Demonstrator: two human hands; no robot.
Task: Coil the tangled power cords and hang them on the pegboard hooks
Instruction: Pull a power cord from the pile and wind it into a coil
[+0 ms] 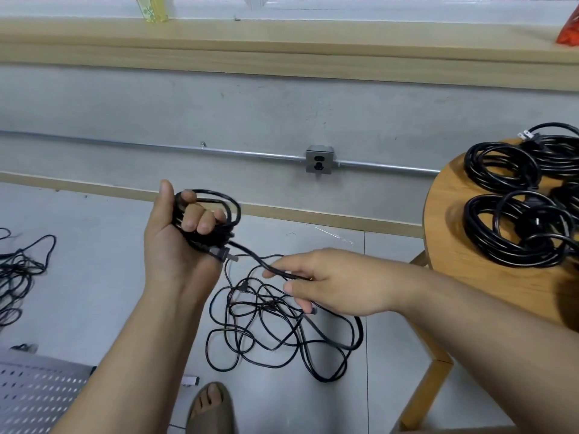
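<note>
- Nearest us, a sandalled foot stands on the grey floor. A perforated metal panel lies low at our left; it may be the pegboard, but we see no hooks on it.
- Just beyond the foot, the loose cord sprawls on the floor in crossed, overlapping loops. This is the length not yet wound.
- Above that heap, our right hand pinches the free run between thumb and fingertips, with the other fingers loosely curled. The run rises from the heap through this pinch to the other hand.
- Our left hand is held palm up, its fingers curled through and clamped on the coil, a small bundle of several turns. A plug sticks out from under it by the heel of the palm.
- We judge the step in hand to be winding, with the hanging not yet begun.
- The next move calls for the right hand to draw up slack and lay another turn over the left fingers. The heap looks knotted, so we expect loops to snag and need shaking free rather than pulling tight.
- Farther right, a round wooden counter carries finished coils, lying flat and touching one another.
- Far left on the floor lies a second tangle, well apart from the first and untouched.
- At the back, a wall socket sits on a metal conduit.
</note>
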